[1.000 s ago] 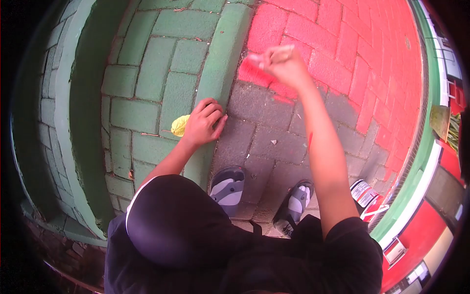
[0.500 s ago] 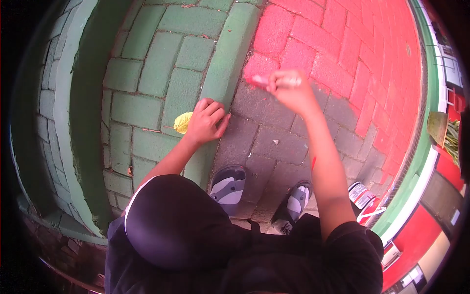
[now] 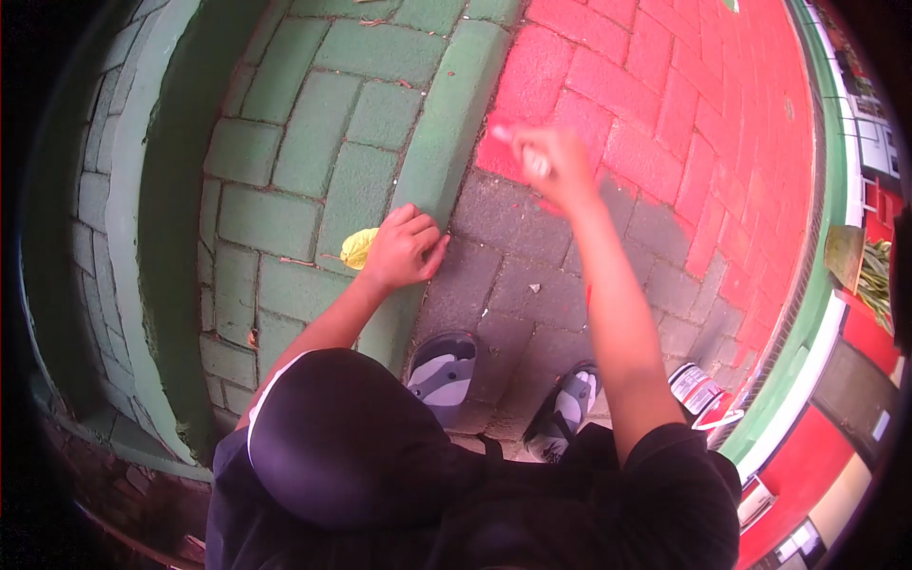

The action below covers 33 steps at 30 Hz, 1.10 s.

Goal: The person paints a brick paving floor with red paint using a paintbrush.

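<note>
My right hand [image 3: 549, 166] is closed around a paintbrush [image 3: 503, 134], blurred by motion, its tip at the red-painted paving [image 3: 537, 71] near the kerb. Bare grey bricks [image 3: 508, 223] lie just below that hand. My left hand [image 3: 408, 249], fingers curled in, rests on the edge of the green kerb [image 3: 456, 104]. Beside its wrist a yellow leaf [image 3: 358, 248] lies on the green bricks. A red smear marks my right forearm.
A paint can [image 3: 696, 389] with a white label and red paint stands right of my feet. My sandalled feet [image 3: 445, 378] are on the grey bricks. A raised green wall [image 3: 171, 218] runs along the left, and a green border [image 3: 798, 313] curves along the right.
My right hand has moved slightly left with the brush, whose tip is further up. Red now covers more of the brick by the kerb. My left hand stays on the kerb.
</note>
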Each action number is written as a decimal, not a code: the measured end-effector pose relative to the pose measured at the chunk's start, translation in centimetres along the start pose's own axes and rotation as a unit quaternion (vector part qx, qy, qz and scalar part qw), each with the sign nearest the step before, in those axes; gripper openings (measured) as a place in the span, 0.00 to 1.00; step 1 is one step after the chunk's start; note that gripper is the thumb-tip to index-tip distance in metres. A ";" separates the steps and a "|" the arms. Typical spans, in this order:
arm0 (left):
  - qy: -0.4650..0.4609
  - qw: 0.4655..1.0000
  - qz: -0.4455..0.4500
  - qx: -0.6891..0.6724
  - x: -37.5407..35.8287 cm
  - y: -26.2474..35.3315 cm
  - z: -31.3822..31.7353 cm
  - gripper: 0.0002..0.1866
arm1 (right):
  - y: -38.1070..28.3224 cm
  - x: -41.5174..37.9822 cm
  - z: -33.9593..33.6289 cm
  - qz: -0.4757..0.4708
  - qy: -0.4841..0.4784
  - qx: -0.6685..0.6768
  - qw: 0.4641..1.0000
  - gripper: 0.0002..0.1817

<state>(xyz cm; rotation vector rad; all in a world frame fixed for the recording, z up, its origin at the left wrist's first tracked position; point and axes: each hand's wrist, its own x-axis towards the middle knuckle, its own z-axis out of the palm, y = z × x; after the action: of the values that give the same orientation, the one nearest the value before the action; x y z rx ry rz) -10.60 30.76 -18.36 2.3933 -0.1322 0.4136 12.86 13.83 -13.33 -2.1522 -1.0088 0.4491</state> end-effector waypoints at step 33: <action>-0.013 1.000 -0.002 0.013 0.0 -0.2 0.1 0.14 | -1.2 2.2 -0.5 0.037 0.074 0.058 0.995 0.03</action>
<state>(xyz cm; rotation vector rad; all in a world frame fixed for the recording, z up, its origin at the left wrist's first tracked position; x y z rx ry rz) -10.52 30.81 -18.55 2.4238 -0.1352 0.3852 13.94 15.84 -12.13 -2.0905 -0.8050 0.3679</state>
